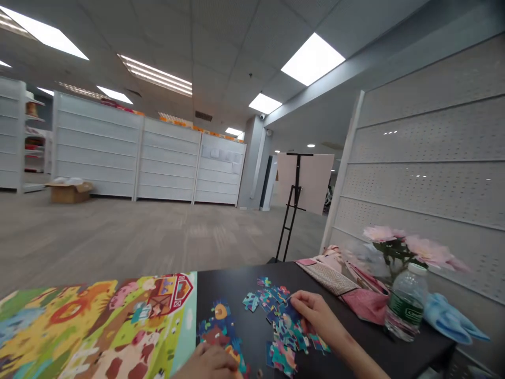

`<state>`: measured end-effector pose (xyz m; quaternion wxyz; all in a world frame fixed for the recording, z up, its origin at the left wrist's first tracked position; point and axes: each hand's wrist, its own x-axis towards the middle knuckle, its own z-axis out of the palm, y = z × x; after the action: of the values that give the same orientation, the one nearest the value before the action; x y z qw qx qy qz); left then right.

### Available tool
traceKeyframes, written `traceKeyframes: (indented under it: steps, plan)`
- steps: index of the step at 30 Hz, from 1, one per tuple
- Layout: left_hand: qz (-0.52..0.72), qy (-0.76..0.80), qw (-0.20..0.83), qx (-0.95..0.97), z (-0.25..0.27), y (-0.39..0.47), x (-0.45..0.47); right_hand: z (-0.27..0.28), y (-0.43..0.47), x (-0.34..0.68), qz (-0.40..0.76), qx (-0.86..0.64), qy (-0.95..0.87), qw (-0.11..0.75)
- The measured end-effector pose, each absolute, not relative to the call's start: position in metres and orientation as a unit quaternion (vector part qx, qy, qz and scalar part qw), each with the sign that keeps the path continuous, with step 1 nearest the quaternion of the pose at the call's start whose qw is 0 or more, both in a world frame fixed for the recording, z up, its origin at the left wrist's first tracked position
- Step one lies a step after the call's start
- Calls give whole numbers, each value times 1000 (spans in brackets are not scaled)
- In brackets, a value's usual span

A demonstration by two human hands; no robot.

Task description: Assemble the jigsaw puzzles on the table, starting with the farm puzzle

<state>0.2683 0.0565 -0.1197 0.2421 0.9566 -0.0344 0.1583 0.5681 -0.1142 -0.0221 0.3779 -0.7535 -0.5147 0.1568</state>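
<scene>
Loose jigsaw pieces [284, 329] in blue, teal and pink lie heaped on the black table. My right hand [317, 315] reaches over the right side of this heap, thumb and forefinger pinched at its upper edge on what looks like one piece; the piece itself is mostly hidden by the fingers. To the left, a joined dark-blue section of jigsaw [221, 310] shows animal figures. Resting on its lower part is my left hand [213, 362], fingers laid over the pieces and partly cut off by the bottom of the view.
A bright farm-animal picture board [145, 326] covers the table's left side. On the right are a pink patterned cloth bag [355, 295], a water bottle [406, 305], a blue cloth [452, 318] and pink flowers [418, 247]. An easel [294, 210] stands beyond the black table [252, 273].
</scene>
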Motion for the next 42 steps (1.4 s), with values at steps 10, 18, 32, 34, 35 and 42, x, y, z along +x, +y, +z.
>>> traceKeyframes:
  steps: [10, 18, 32, 34, 35, 42]
  plan:
    - [191, 154, 435, 866, -36, 7, 232, -43, -107, 415, 408, -580, -511, 485]
    - [207, 173, 525, 807, -48, 11, 239, -95, -133, 435, 210, -639, -500, 545]
    - [237, 185, 559, 773, -64, 18, 247, -66, -134, 412, 172, -660, -584, 440]
    - [233, 184, 561, 772, -64, 18, 247, -63, -133, 410, 179, -656, -584, 444]
    - [231, 185, 560, 774, -64, 18, 247, -63, -133, 410, 179, -655, -583, 447]
    - [215, 161, 533, 802, -57, 13, 244, -59, -131, 408, 180, -653, -583, 449]
